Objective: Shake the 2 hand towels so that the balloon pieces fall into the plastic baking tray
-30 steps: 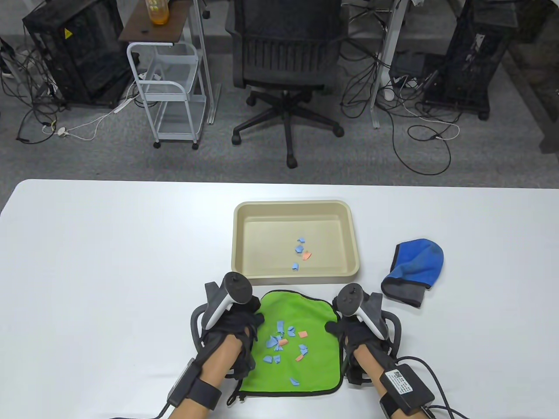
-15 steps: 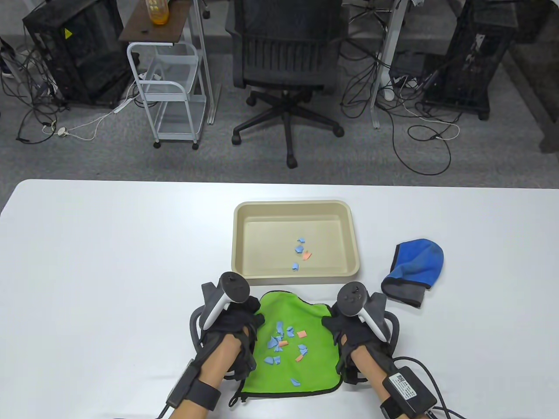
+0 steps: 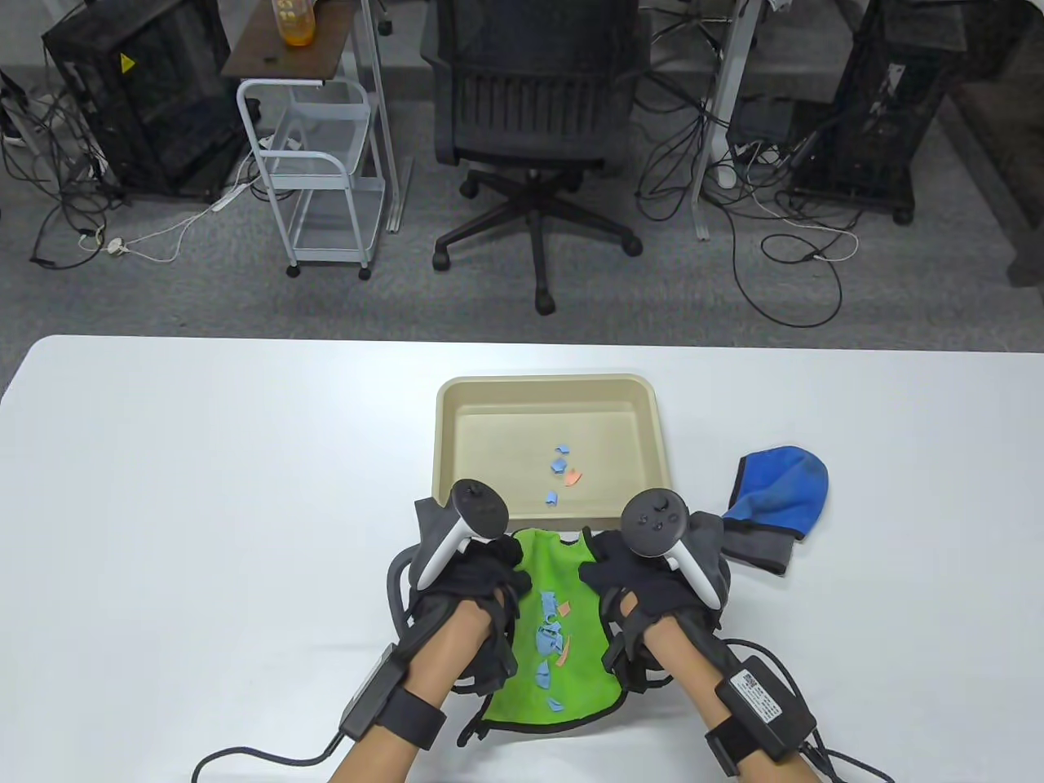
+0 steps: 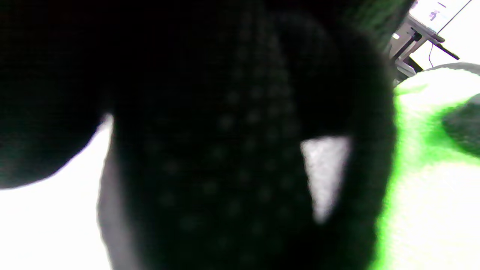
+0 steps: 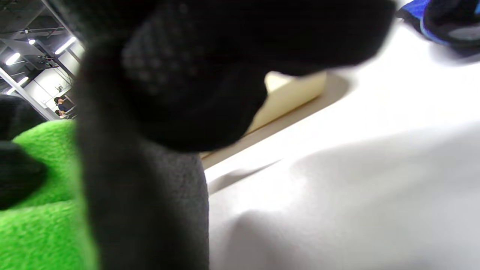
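Both hands have drawn the green towel inward and up since a second ago, bunching its balloon pieces in a central trough. Left hand and right hand each grip a side edge, just short of the tray. The blue towel lies right of the tray.

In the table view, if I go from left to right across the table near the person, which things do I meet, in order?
left hand → green towel with balloon pieces on it → right hand → blue towel
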Tool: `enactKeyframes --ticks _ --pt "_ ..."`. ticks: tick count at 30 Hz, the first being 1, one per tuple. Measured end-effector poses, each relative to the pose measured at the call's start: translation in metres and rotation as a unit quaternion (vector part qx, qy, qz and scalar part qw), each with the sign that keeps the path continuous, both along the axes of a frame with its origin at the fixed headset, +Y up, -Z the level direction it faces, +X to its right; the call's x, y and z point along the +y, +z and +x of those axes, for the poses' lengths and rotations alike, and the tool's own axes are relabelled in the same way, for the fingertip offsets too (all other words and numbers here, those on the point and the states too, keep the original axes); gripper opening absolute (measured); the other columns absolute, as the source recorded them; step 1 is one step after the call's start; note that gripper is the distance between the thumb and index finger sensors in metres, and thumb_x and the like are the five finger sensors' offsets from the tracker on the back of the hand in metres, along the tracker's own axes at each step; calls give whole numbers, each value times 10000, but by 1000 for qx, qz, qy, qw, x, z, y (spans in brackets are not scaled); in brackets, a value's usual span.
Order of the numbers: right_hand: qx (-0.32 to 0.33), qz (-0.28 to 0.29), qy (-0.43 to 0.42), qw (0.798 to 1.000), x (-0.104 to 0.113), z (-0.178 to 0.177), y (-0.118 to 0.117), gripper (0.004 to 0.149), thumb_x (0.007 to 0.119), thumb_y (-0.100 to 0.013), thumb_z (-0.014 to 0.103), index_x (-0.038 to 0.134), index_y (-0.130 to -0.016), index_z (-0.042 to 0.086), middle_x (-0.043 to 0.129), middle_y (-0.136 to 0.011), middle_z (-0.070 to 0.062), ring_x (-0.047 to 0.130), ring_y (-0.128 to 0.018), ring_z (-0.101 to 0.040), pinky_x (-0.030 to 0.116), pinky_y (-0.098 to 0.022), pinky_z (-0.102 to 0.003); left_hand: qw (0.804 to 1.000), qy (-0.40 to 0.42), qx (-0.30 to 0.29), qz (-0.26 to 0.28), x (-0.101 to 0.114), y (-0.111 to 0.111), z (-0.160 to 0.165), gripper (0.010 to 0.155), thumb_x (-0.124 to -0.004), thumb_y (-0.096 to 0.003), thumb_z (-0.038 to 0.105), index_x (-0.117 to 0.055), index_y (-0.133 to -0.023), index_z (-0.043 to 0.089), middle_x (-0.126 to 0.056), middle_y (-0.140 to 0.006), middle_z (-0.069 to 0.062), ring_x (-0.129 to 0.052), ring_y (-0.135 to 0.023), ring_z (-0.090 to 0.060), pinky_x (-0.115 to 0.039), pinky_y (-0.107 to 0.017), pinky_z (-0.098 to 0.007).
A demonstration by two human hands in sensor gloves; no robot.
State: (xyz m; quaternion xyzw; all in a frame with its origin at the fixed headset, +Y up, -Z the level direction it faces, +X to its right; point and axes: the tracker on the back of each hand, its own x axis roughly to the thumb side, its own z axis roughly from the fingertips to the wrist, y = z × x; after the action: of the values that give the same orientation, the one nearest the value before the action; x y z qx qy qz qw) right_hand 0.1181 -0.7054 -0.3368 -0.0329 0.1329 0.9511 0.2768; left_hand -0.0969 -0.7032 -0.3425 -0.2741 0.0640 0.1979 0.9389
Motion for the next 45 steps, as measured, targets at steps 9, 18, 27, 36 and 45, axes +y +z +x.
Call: enactKeyframes --ticks 9,18,27,36,45 --pt "-12 -34 -49 998 42 15 -34 422 879 -392 402 795 -781 263 832 -936 -44 1072 -188 59 921 -49 -90 1000 1 13 -15 50 -33 1 397 -804 -379 447 -724 -768 428 -1024 -301 89 -1212 6 -74 -1019 25 -294" --pt "-62 -28 -122 990 73 27 -95 422 875 -395 394 787 -784 256 829 -934 -50 1084 -221 66 930 -58 -72 995 69 71 -18 91 -103 -6 399 -805 -378 442 -721 -768 424 -1019 -317 81 -1207 -17 -96 -1011 3 -308" --pt "-130 110 -235 957 89 33 -135 426 859 -394 381 753 -789 262 777 -960 -42 1088 -350 43 972 -170 -94 965 209 117 102 113 -153 -13 416 -808 -374 396 -680 -769 396 -997 -489 62 -1232 -295 -183 -1033 -190 -367" --pt "-130 272 -219 928 62 33 -129 418 868 -378 359 740 -774 316 718 -1004 32 1034 -617 16 976 -405 -137 936 223 138 235 72 -151 -21 396 -817 -367 326 -670 -724 416 -915 -681 90 -1136 -629 -219 -978 -432 -409" --pt "-128 287 -206 927 -7 33 -113 407 887 -364 338 772 -755 319 755 -984 46 1043 -631 -27 973 -418 -185 940 222 142 218 17 -137 -22 389 -819 -365 323 -678 -713 423 -913 -707 101 -1109 -677 -221 -961 -456 -418"
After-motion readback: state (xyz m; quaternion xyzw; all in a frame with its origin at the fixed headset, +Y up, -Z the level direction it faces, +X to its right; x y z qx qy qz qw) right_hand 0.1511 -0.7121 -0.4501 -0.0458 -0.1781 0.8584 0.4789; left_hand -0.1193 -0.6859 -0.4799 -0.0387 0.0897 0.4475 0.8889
